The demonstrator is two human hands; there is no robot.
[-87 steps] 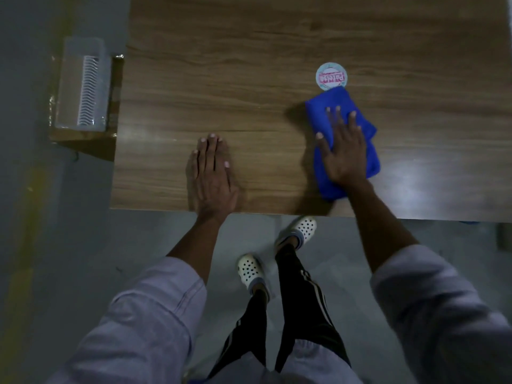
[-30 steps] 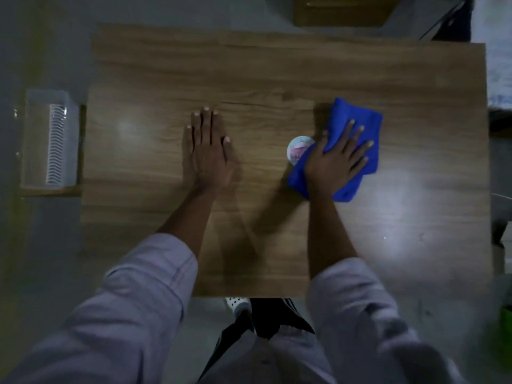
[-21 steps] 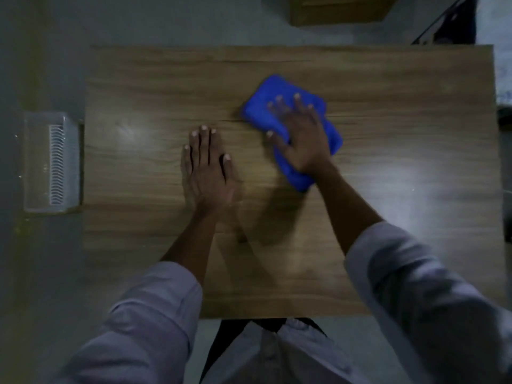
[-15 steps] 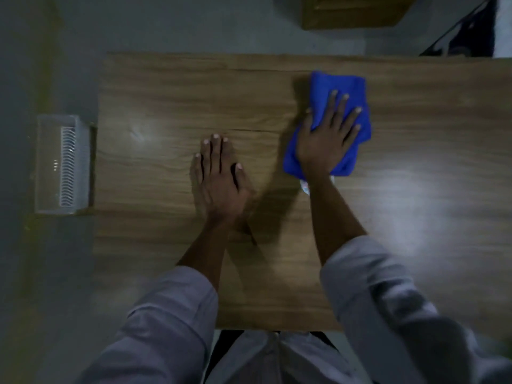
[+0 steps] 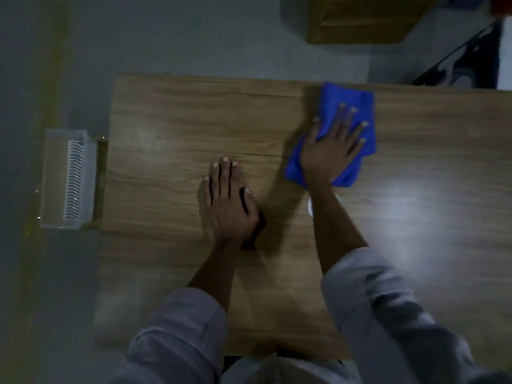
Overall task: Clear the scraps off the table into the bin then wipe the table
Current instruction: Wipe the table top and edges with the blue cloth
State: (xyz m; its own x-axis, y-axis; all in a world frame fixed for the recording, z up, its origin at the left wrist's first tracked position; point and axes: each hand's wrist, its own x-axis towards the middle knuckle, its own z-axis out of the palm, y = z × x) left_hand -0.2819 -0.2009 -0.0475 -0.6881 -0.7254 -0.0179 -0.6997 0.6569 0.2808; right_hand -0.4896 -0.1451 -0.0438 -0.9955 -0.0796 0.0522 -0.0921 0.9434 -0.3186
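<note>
A folded blue cloth lies near the far edge of the wooden table. My right hand presses flat on it with fingers spread. My left hand rests flat on the bare tabletop at the middle, fingers straight. A round white sticker on the table peeks out from under my right forearm, mostly hidden. The clear plastic bin stands on the floor just off the table's left edge.
A wooden cabinet stands on the grey floor beyond the table's far edge. A dark object sits at the far right. A yellow floor line runs along the left.
My right hand has slid the cloth across the table, left and then back right and farther away, passing over the sticker. The left hand stays planted flat.
</note>
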